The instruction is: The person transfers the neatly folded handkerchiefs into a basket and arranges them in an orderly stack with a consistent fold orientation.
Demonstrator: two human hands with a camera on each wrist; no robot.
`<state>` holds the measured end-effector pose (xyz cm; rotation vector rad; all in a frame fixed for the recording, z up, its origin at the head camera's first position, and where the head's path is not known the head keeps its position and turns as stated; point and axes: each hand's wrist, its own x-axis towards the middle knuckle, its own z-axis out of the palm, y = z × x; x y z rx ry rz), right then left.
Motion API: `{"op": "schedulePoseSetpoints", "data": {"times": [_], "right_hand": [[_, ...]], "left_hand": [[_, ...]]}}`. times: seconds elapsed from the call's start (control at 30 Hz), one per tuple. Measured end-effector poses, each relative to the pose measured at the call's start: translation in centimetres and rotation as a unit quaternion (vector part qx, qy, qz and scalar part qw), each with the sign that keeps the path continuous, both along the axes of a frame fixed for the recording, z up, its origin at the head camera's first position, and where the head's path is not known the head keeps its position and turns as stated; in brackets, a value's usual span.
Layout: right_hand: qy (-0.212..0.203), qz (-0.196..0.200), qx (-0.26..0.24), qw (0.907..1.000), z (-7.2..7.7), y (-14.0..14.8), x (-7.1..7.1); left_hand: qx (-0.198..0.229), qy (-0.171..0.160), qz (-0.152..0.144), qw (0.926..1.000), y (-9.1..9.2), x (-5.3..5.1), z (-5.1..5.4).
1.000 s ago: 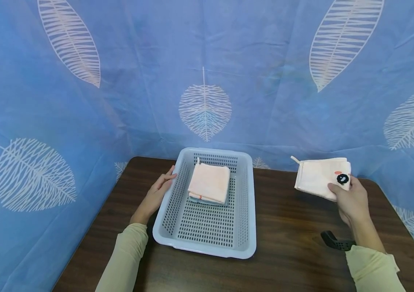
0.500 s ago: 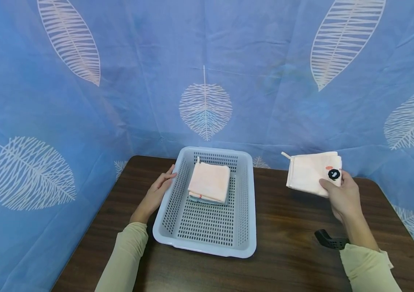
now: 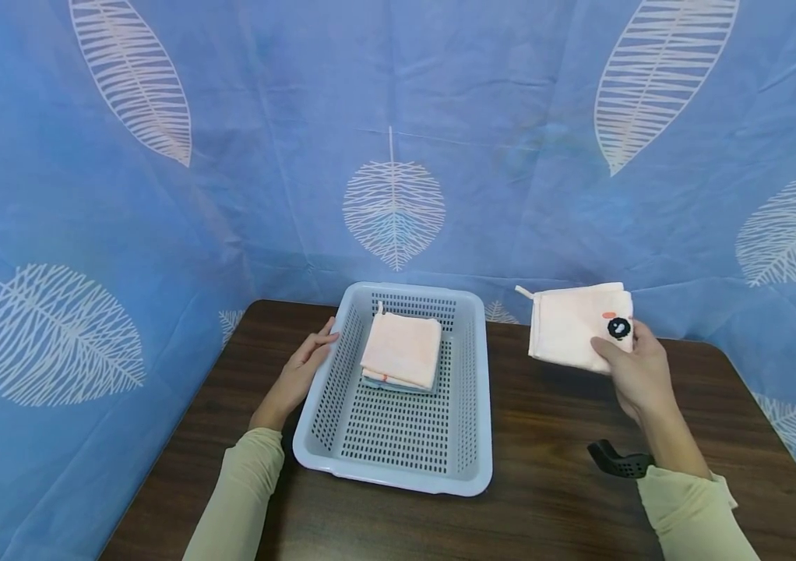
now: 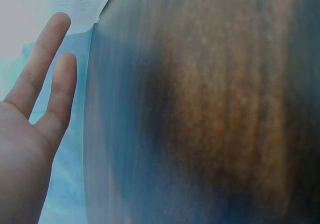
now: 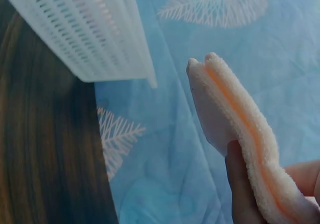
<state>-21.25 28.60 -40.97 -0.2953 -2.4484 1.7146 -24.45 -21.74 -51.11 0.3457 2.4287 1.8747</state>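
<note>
A light-blue perforated plastic basket [image 3: 398, 485] stands on the dark wooden table. Inside it, toward the back, lies a folded pale-pink towel [image 3: 403, 351] on top of a folded blue-grey towel [image 3: 405, 386]. My left hand [image 3: 297, 374] rests against the basket's left rim with its fingers fairly straight; in the left wrist view two fingers [image 4: 62, 89] extend. To the right of the basket, above the table, my right hand [image 3: 639, 370] pinches a folded pale-pink towel [image 3: 569, 327] with a black round patch between thumb and fingers. The right wrist view shows this towel's layered edge [image 5: 250, 129].
The brown tabletop [image 3: 552, 467] extends on both sides of the basket. A blue curtain [image 3: 510, 156] with white leaf prints hangs behind the table and at its left. A black strap [image 3: 618, 460] juts from the right wrist.
My right hand has carried the folded pink towel leftward and slightly up, closer to the basket. The left hand and the basket have stayed in place.
</note>
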Motion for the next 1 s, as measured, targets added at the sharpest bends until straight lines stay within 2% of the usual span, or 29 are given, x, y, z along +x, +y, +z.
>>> {"op": "schedulePoseSetpoints", "data": {"times": [0.4, 0.77, 1.0], "right_hand": [[0.039, 0.029, -0.101, 0.9937, 0.7, -2.2, 0.0], [0.045, 0.058, -0.118, 0.9903, 0.8, -4.2, -0.1], [0.044, 0.076, -0.112, 0.9899, 0.6, -5.6, -0.1]], "left_hand": [[0.003, 0.001, -0.004, 1.0000, 0.0, -0.1, -0.2], [-0.001, 0.006, -0.005, 1.0000, -0.1, -0.3, -0.2], [0.001, 0.010, -0.004, 0.9999, 0.0, -0.3, -0.1]]}}
